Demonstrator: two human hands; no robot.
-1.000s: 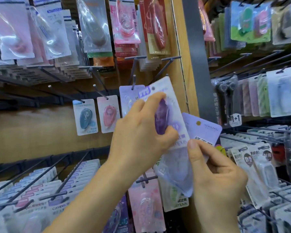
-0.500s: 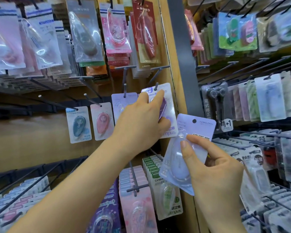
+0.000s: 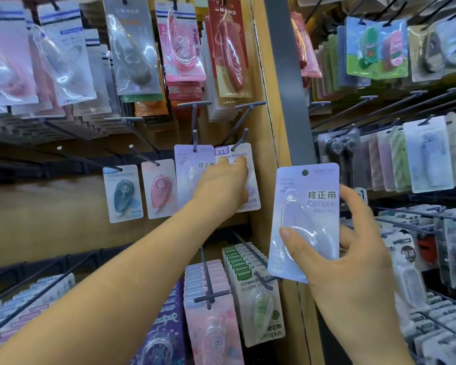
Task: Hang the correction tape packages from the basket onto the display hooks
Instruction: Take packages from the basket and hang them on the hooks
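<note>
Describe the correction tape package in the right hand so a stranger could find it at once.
Find the upright wooden post in the middle. Just right of it, the right hand holds a pale lilac package. Unlike its neighbours, it hangs on no hook, its round hole empty.
</note>
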